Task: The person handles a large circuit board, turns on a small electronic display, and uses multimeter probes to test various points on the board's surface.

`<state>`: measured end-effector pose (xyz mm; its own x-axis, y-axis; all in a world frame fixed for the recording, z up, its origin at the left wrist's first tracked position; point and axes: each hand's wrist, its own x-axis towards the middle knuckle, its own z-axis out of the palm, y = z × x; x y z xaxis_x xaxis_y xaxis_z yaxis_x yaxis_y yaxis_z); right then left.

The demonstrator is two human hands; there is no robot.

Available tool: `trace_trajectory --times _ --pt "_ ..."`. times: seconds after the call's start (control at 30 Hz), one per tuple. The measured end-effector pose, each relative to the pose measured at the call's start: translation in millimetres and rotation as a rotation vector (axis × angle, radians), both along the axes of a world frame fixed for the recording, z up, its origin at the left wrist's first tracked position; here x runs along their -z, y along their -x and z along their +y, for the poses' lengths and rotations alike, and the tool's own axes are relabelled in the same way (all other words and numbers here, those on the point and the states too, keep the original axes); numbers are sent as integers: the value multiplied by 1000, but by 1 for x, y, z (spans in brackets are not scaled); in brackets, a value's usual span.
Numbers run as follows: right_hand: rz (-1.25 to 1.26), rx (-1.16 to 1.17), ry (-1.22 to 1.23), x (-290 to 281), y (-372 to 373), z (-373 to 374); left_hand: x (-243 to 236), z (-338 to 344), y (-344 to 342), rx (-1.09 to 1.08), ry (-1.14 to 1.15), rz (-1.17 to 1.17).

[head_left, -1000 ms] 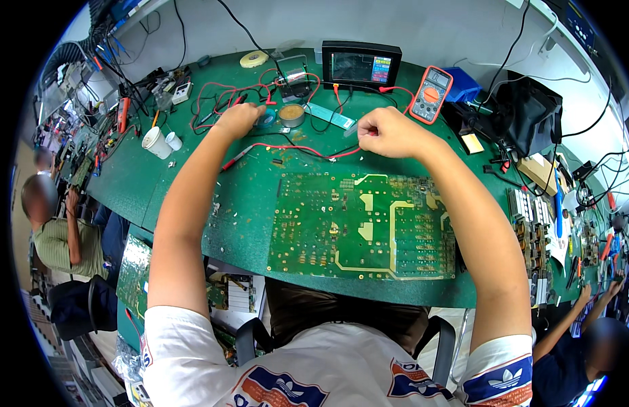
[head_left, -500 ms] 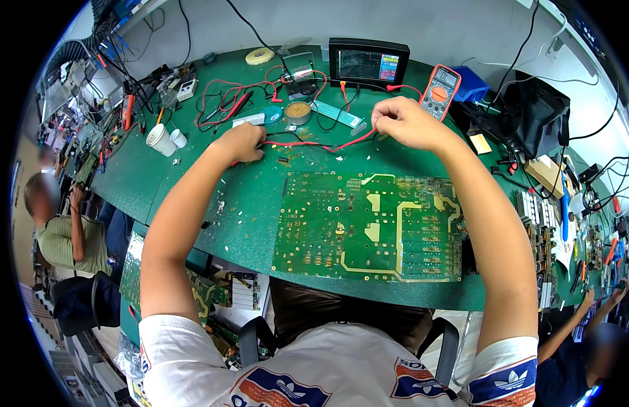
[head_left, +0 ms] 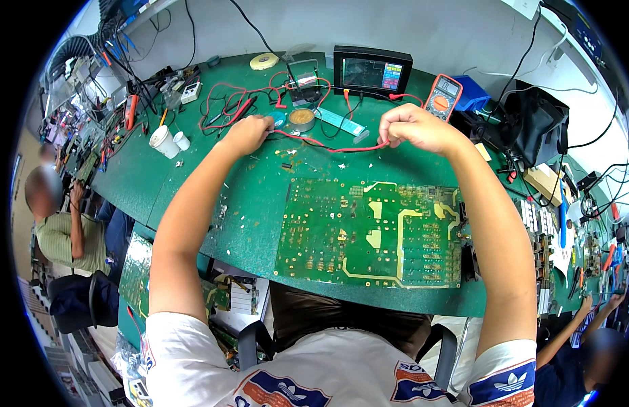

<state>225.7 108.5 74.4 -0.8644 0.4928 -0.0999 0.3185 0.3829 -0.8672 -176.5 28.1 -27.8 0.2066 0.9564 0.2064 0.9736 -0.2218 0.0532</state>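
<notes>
**Both hands hold a red wire above the circuit board**

The left hand [head_left: 249, 133] and the right hand [head_left: 413, 127] are both closed on the thin red wire [head_left: 331, 146], one at each end. The wire hangs in a shallow curve between them, over the back half of the green worktop [head_left: 185, 197]. The right hand's fingers are curled into a loose fist around the wire end; the left hand seems to pinch its end, but the fingertips are hidden.

The large green circuit board [head_left: 369, 234] lies flat near the front edge of the worktop, between the two forearms. Behind the wire stand a small round tin of brass wool [head_left: 301, 119], a black bench meter with lit screen [head_left: 371, 70] and an orange handheld multimeter [head_left: 441, 97] toward the back right. Two white cups [head_left: 169, 142] are near the left edge.
</notes>
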Motion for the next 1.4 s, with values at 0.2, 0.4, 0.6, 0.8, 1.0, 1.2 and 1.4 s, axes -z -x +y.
trace_trajectory --times 0.2,0.4,0.6,0.8,1.0,1.2,1.4 --pt "-24 49 23 1 -7 6 14 -7 -1 73 -33 19" --pt "-8 87 43 1 -12 11 13 -19 0 137 69 -71" --pt "-154 15 -60 0 -8 16 8 -24 -9 77 -11 44" --pt "83 142 85 -7 -8 13 -8 -28 -23 177 -1 6" --pt "107 303 2 -6 -1 9 -3 -38 -9 170 170 -16" --pt "-5 196 -107 -9 -4 9 -10 -33 -9 87 128 -200" --pt "137 130 33 -17 -6 7 4 -22 12 101 110 -14"
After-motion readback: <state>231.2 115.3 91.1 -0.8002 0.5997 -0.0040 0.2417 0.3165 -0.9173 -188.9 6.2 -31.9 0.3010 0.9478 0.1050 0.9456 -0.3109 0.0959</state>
